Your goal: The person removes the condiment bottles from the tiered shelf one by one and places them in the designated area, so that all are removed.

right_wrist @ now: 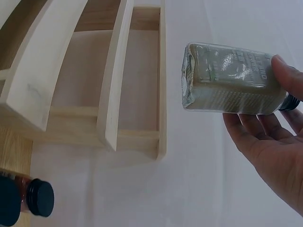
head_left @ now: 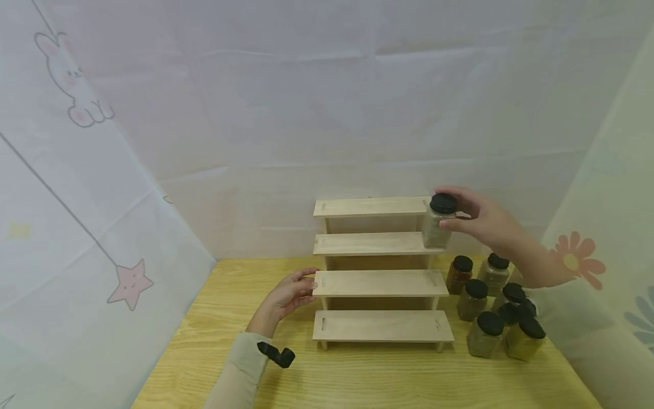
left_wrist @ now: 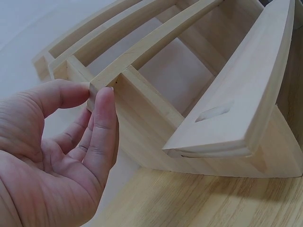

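Observation:
A stepped wooden rack (head_left: pixel 380 283) with several shelves stands on the table. My left hand (head_left: pixel 292 292) is at its left side; in the left wrist view the thumb and index finger pinch the end of one shelf (left_wrist: pixel 137 52). My right hand (head_left: pixel 487 220) grips a spice jar (head_left: pixel 435 230) near its black lid, thumb on one side and fingers on the other. The jar is clear glass with pale greenish-brown contents. In the right wrist view the jar (right_wrist: pixel 232 78) is held in the air, apart from the rack's top shelf.
Right of the rack stand several black-lidded spice jars, among them a reddish one (head_left: pixel 460 275) and a yellowish one (head_left: pixel 524 339). Pale cloth walls (head_left: pixel 327 113) enclose the wooden table (head_left: pixel 357 375) at the back and sides.

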`<state>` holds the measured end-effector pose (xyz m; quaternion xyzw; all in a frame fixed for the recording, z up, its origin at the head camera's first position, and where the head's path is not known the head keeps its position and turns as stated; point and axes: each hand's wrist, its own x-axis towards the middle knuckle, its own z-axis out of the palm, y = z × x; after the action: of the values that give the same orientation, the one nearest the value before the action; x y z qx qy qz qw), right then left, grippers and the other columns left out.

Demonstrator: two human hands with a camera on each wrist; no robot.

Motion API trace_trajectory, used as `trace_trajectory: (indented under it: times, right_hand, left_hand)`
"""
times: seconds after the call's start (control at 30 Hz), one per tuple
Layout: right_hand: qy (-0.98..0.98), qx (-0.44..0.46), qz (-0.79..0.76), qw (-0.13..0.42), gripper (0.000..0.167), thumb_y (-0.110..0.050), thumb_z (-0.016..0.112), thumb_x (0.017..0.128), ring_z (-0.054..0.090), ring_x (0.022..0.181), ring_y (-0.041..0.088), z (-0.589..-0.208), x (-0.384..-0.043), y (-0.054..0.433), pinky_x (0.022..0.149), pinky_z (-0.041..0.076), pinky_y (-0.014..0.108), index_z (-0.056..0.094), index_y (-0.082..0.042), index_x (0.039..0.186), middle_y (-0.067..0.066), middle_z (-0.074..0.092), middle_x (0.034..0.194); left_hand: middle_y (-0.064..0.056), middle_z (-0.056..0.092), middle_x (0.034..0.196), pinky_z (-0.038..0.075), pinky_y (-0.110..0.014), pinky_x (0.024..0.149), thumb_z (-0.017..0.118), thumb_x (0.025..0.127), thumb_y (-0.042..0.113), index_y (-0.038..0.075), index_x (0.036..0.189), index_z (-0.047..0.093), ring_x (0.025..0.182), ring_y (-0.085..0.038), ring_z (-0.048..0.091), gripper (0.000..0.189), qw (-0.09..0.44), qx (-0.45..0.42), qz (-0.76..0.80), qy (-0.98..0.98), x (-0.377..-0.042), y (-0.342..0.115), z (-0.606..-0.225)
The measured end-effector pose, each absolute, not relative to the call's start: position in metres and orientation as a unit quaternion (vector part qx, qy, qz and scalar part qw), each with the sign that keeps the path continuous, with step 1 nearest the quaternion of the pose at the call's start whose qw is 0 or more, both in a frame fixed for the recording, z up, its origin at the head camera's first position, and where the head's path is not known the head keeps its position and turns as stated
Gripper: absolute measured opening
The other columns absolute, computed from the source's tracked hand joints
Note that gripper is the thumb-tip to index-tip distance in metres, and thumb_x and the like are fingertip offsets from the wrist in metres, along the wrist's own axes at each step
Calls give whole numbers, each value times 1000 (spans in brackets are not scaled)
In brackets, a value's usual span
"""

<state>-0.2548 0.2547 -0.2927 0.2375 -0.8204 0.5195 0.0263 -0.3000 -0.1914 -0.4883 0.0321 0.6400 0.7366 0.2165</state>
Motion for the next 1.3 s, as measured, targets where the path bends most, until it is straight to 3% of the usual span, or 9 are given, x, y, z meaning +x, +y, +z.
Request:
trace_trajectory:
  times: [0.4,0.63,0.9,1.0,1.1,1.17,1.23,1.3]
  right_hand:
    - [-846,223,481,56,62,-8,69,97,51,120,-11,-303,-235,293,85,53,15,44,-18,153,-6,46,145]
    - [-849,224,475,55,65,-4,66,98,53,121,-11,-308,-222,316,84,53,14,41,-19,155,-19,50,141]
    - [-851,223,472,61,64,4,64,96,54,117,-13,-317,-213,337,82,54,14,41,-12,154,-21,47,138]
    - [-860,218,458,60,65,2,65,97,53,116,-15,-320,-209,345,76,56,16,40,-14,155,-23,45,139]
    - [-866,207,453,54,65,0,64,98,59,107,-11,-323,-204,352,54,54,23,39,-16,156,-23,45,138]
    - [-874,195,442,58,65,-2,65,98,61,103,-8,-325,-200,356,48,51,27,39,-17,156,-23,45,138]
    - [-880,182,434,63,64,-3,66,97,61,103,-9,-328,-198,360,50,52,25,40,-16,155,-23,46,137]
    - [-885,181,424,68,64,-1,67,96,56,110,-14,-331,-196,365,65,56,19,41,-14,154,-21,45,139]
  left_hand:
    - [-7,55,113,59,-24,73,64,98,5,3,155,34,81,-12,59,64,217,34,742,634,-301,-190,-488]
    - [-9,54,116,59,-24,73,64,98,5,3,155,33,81,-12,60,65,216,32,741,635,-301,-189,-488]
    - [-9,53,116,59,-24,73,65,98,6,2,157,32,81,-12,59,67,216,32,740,636,-303,-188,-486]
    - [-9,53,117,59,-24,73,65,98,6,2,157,31,82,-12,59,68,214,32,739,638,-303,-188,-487]
    - [-9,54,116,59,-24,73,65,98,6,2,156,33,81,-12,59,66,213,33,739,638,-303,-188,-487]
    - [-8,55,115,59,-24,73,65,98,6,3,155,34,81,-12,59,65,213,32,739,638,-303,-188,-488]
    - [-8,54,114,59,-24,73,65,98,6,3,155,34,80,-12,59,65,213,33,739,639,-303,-188,-488]
    - [-8,54,114,59,-24,73,65,98,6,3,155,34,80,-12,59,66,214,32,739,639,-303,-188,-488]
